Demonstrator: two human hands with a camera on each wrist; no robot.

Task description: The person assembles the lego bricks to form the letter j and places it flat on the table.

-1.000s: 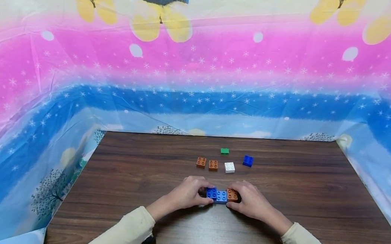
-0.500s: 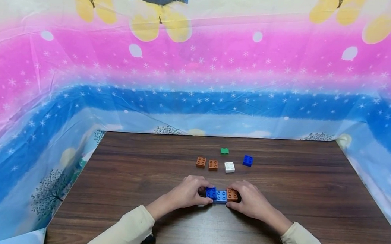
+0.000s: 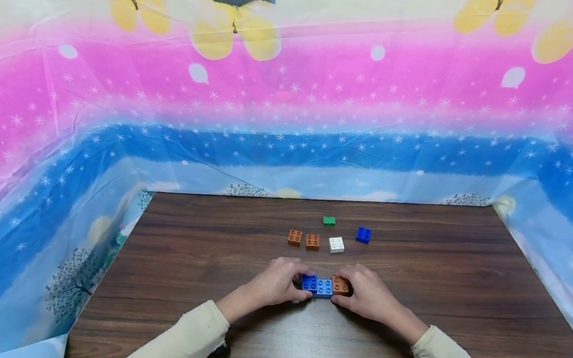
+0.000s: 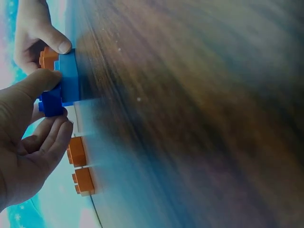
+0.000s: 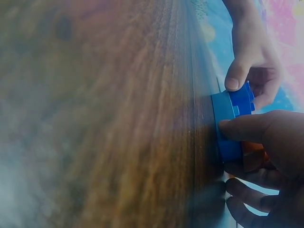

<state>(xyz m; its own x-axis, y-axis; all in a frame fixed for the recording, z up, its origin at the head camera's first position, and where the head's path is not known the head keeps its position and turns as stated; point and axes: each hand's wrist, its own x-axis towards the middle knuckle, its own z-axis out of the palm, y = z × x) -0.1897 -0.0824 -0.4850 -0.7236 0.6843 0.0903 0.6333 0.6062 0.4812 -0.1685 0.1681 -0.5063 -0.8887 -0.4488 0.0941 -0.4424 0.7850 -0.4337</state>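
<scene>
Left hand [image 3: 278, 281] pinching dark-blue four-stud brick [image 3: 309, 283]; right hand [image 3: 368, 293] pinching orange four-stud brick [image 3: 340, 284] and light-blue brick [image 3: 324, 287] beneath, latter spanning between thumbs.

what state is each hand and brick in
left hand: pinching dark blue brick
right hand: gripping light blue brick
dark blue brick: on light blue brick
orange brick: on light blue brick
light blue brick: middle studs bare
two far orange bricks: loose
white brick: loose
far blue brick: loose
green brick: loose

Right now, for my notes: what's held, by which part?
Left hand: dark blue brick, by its sides; right hand: light blue brick, by the end bearing the orange brick.
</scene>
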